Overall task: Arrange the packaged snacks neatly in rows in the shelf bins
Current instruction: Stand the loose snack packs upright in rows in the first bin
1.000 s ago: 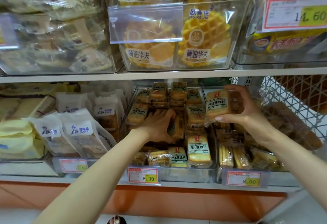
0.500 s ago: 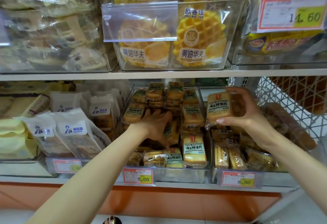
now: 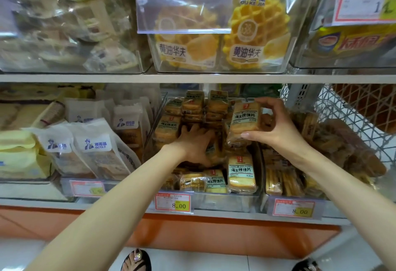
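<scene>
Restocking mid-step: your R hand [image 3: 276, 130] pinches pack [image 3: 244, 120] at bin [image 3: 227, 203]; L hand [image 3: 192, 145] amid stacks [image 3: 192, 103], grip can't tell. Next: clear gap, slot pack upright.

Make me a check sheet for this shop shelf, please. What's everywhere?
Surface: white lower shelf carries clear bins side by side.
Job's things: toasted-slice packets fill the middle bin, stacked at the back, crooked at the front.
Clutter: white bread bags lean in the left bin.
Hands: left hand presses on packets in the middle bin; right hand grips a slice packet above the bins.
Cables: nothing seen.
Surroundings: waffle packs on the shelf above; price tag reading 8.00; wire basket at right.
</scene>
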{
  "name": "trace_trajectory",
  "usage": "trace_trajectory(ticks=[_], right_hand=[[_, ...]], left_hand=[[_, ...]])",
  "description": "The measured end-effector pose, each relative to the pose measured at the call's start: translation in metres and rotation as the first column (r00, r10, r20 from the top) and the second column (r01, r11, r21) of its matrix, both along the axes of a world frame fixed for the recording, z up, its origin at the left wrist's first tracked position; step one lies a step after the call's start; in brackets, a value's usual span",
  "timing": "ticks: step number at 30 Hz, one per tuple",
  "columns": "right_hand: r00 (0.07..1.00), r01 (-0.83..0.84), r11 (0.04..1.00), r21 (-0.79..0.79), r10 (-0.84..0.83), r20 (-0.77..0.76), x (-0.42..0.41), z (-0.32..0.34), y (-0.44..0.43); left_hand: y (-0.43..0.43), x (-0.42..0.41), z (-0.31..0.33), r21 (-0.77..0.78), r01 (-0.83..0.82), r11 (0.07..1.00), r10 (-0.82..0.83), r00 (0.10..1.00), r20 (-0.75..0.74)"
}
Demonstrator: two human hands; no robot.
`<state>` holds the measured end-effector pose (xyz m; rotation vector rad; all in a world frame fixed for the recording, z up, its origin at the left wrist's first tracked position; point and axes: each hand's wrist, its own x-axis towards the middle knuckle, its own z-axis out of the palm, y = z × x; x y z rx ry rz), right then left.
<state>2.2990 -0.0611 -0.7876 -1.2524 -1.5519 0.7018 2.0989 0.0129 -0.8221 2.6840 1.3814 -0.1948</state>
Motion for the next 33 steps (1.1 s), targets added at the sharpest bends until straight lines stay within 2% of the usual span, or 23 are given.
trace_trajectory(ticks=[3,5,11,13,16,17,21,22,26,27,28,29,30,31,32,33], right_hand=[[0.999,0.037,0.999,0.022,-0.038,0.032,-0.007,0.0,0.009],[0.997,0.061,0.997,0.037,-0.063,0.047,-0.006,0.0,0.013],[0.997,0.075,0.996,0.045,-0.076,0.027,0.002,-0.008,0.015],[0.997,0.066,0.997,0.037,-0.068,0.041,0.005,-0.009,0.015],[0.998,0.057,0.998,0.041,-0.058,0.027,0.005,-0.009,0.015],[0.998,0.054,0.998,0.04,-0.055,0.017,0.005,-0.009,0.015],[0.995,0.073,0.996,0.045,-0.076,0.062,0.002,-0.008,0.018],[0.993,0.08,0.996,0.049,-0.084,0.081,0.0,-0.007,0.019],[0.992,0.068,0.996,0.05,-0.073,0.101,-0.011,-0.004,0.021],[0.992,0.065,0.996,0.053,-0.07,0.102,-0.014,-0.003,0.022],[0.993,0.057,0.997,0.055,-0.062,0.099,-0.017,-0.002,0.022],[0.995,0.042,0.998,0.054,-0.047,0.093,-0.019,-0.001,0.022],[0.996,0.019,0.999,0.049,-0.023,0.09,-0.021,0.0,0.022],[0.996,-0.012,0.999,0.042,0.008,0.094,-0.023,0.001,0.022],[0.994,-0.043,0.998,0.034,0.04,0.103,-0.025,0.001,0.022],[0.991,-0.066,0.998,0.024,0.063,0.121,-0.027,0.0,0.022]], left_hand=[[0.001,0.007,-0.002,0.028,0.025,0.999,-0.022,0.994,-0.105],[0.004,0.009,-0.001,0.007,0.019,1.0,-0.018,0.993,-0.119],[0.021,0.004,0.004,-0.197,0.021,0.98,-0.046,0.991,-0.123],[0.02,0.005,0.0,-0.128,0.064,0.99,-0.079,0.99,-0.115],[0.013,0.007,-0.012,0.105,0.115,0.988,-0.105,0.99,-0.096],[0.012,0.007,-0.015,0.127,0.109,0.986,-0.099,0.992,-0.077],[0.015,0.001,-0.008,-0.042,0.035,0.998,-0.032,0.997,0.076],[0.016,-0.001,-0.007,-0.047,0.045,0.998,-0.042,0.997,0.065],[0.005,-0.005,-0.006,0.008,0.146,0.989,-0.142,0.975,-0.173],[0.003,-0.006,-0.005,0.018,0.151,0.988,-0.147,0.978,-0.15],[0.002,-0.007,-0.002,0.03,0.107,0.994,-0.106,0.994,-0.017],[-0.001,-0.008,0.005,0.018,0.015,1.0,-0.018,0.981,0.193],[-0.004,-0.008,0.015,-0.051,-0.091,0.995,0.104,0.896,0.432],[-0.007,-0.009,0.023,-0.217,-0.148,0.965,0.256,0.714,0.652],[-0.01,-0.01,0.033,-0.44,-0.085,0.894,0.425,0.476,0.77],[-0.014,-0.01,0.04,-0.611,0.041,0.791,0.573,0.303,0.762]])
